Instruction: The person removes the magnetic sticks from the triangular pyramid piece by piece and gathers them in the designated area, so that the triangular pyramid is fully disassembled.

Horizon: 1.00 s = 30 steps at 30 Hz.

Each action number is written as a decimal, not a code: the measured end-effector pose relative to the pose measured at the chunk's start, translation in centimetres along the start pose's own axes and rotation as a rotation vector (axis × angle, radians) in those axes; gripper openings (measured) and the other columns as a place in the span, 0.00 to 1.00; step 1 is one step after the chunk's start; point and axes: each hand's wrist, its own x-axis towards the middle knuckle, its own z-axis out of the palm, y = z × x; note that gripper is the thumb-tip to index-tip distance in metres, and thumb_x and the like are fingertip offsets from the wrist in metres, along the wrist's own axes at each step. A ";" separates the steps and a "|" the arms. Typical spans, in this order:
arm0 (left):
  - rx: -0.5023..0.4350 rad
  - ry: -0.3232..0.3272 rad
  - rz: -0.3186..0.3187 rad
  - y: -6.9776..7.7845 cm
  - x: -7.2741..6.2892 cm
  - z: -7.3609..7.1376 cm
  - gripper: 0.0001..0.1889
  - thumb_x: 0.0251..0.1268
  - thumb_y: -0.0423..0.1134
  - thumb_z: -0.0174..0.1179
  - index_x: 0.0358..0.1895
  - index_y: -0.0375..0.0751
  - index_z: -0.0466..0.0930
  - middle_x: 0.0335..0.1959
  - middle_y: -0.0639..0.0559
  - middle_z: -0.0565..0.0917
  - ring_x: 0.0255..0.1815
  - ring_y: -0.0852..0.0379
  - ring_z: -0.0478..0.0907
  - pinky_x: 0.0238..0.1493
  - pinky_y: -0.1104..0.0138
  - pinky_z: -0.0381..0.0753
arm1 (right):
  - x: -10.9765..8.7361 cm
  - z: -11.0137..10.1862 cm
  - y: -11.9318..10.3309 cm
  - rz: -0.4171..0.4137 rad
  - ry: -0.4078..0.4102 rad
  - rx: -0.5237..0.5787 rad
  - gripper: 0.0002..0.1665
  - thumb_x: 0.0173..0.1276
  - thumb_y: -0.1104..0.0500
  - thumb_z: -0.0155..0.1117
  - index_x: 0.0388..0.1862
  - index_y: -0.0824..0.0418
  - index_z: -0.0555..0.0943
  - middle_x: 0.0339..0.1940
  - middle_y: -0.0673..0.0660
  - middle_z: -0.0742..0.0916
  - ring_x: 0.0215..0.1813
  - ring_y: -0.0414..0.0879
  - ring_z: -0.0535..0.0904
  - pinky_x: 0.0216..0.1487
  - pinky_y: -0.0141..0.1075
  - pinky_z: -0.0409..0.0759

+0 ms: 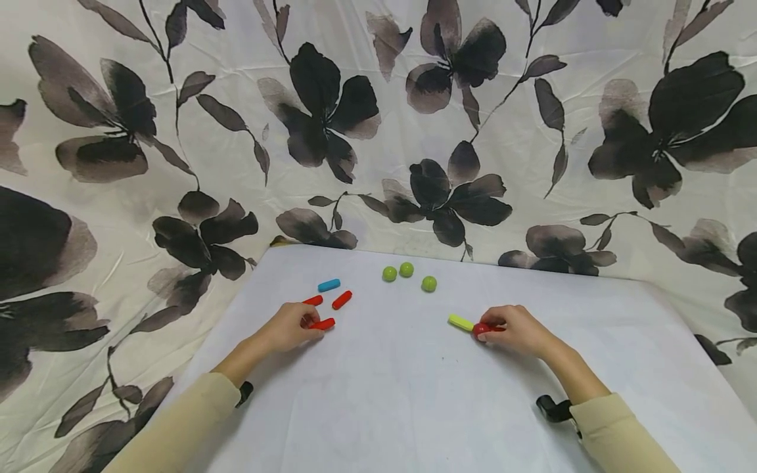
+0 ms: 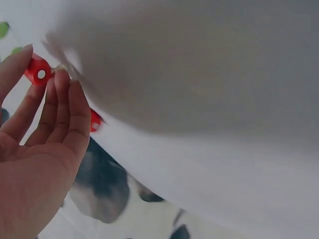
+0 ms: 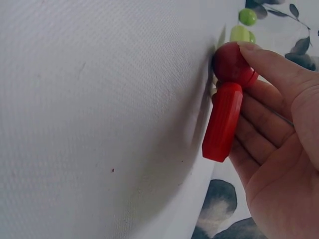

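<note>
My left hand (image 1: 290,327) pinches a red stick (image 1: 323,324) between thumb and fingertips at the left of the table; a pale hole shows in its end (image 2: 41,74) in the left wrist view. Two more red sticks, one (image 1: 342,300) in full view and one (image 1: 313,301) partly behind the hand, lie just beyond. On the right, my right hand (image 1: 519,330) grips a red ball (image 3: 232,64), thumb on top. A red stick (image 3: 223,122) extends from the ball toward the wrist, and a yellow-green stick (image 1: 460,322) extends from its far side.
A blue stick (image 1: 328,285) lies beyond the red ones. Three green balls (image 1: 406,269) sit near the back edge of the white-covered table (image 1: 378,407). Floral cloth (image 1: 355,164) hangs behind and along the left side.
</note>
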 end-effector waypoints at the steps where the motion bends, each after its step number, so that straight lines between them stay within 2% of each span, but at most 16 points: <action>1: 0.002 0.004 -0.009 -0.4 0.0 -0.1 0.09 0.61 0.37 0.74 0.38 0.41 0.83 0.31 0.53 0.80 0.37 0.53 0.74 0.39 0.64 0.75 | 0.0 0.0 0.0 0.001 0.002 0.002 0.10 0.65 0.61 0.74 0.44 0.60 0.87 0.41 0.50 0.90 0.48 0.49 0.84 0.55 0.53 0.81; 6: -0.005 0.028 -0.026 -1.7 -0.2 -0.5 0.09 0.61 0.36 0.73 0.39 0.39 0.83 0.32 0.51 0.80 0.38 0.52 0.74 0.41 0.62 0.76 | -0.1 0.0 -0.1 -0.011 0.011 0.014 0.09 0.65 0.60 0.74 0.44 0.60 0.87 0.40 0.50 0.90 0.47 0.48 0.84 0.54 0.53 0.82; 13: -0.006 0.045 -0.052 -2.7 -0.6 -1.0 0.09 0.61 0.35 0.73 0.39 0.38 0.82 0.32 0.50 0.80 0.39 0.51 0.73 0.41 0.62 0.75 | -0.1 0.1 0.2 -0.011 0.001 0.019 0.09 0.66 0.59 0.74 0.44 0.59 0.87 0.40 0.49 0.90 0.47 0.48 0.85 0.55 0.53 0.82; 19: -0.008 0.051 -0.053 -3.2 -1.0 -1.4 0.09 0.60 0.33 0.73 0.38 0.37 0.83 0.32 0.50 0.80 0.38 0.51 0.73 0.39 0.63 0.75 | -0.1 0.2 0.3 0.009 -0.014 0.029 0.10 0.65 0.60 0.74 0.45 0.59 0.87 0.42 0.50 0.90 0.49 0.50 0.85 0.56 0.54 0.81; 27: 0.013 0.051 -0.028 -3.5 -1.1 -1.7 0.09 0.60 0.34 0.74 0.37 0.37 0.82 0.30 0.51 0.79 0.36 0.52 0.72 0.38 0.61 0.74 | 0.2 -0.2 0.2 0.006 -0.034 0.022 0.12 0.65 0.56 0.76 0.45 0.59 0.87 0.41 0.49 0.89 0.45 0.46 0.83 0.53 0.49 0.82; 30: 0.018 0.068 -0.044 -3.2 -1.1 -1.9 0.12 0.61 0.37 0.74 0.41 0.35 0.83 0.33 0.49 0.80 0.37 0.52 0.73 0.38 0.61 0.74 | 0.3 -0.1 0.1 0.010 -0.043 0.025 0.13 0.65 0.56 0.76 0.46 0.59 0.86 0.41 0.49 0.89 0.45 0.45 0.82 0.52 0.47 0.81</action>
